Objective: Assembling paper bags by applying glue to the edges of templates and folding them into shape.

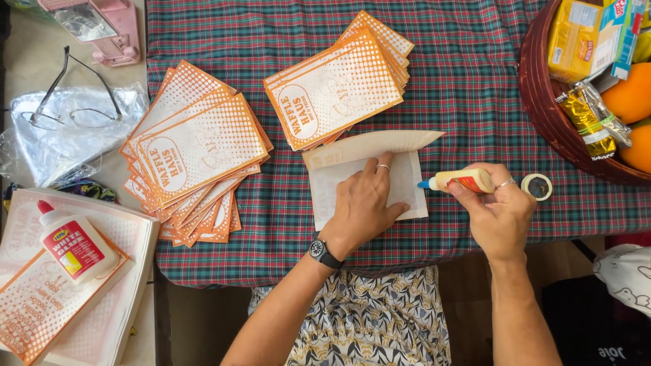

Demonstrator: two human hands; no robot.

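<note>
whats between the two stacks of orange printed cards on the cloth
Nothing lies there: in the head view only a bare strip of the plaid tablecloth shows between the fanned left stack and the tidier right stack.

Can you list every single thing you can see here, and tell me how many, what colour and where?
paper sheet: one, white, top flap folded over, middle of the cloth, under the left hand
glue tube: one, cream with blue tip, in the right hand, tip at the sheet's right edge
orange printed bags, fanned pile: many, orange and white, left part of the cloth
orange printed bags, neat pile: many, orange and white, top middle
tablecloth: one, red and green plaid
tape roll: one, clear, right of the right hand
basket: one, brown, top right, holding oranges and packets
glue bottle: one, white with red cap, lower left
glasses: one pair, thin wire, left
wristwatch: one, black, left wrist
left hand: flat on the sheet
right hand: grip closed around the tube
</note>
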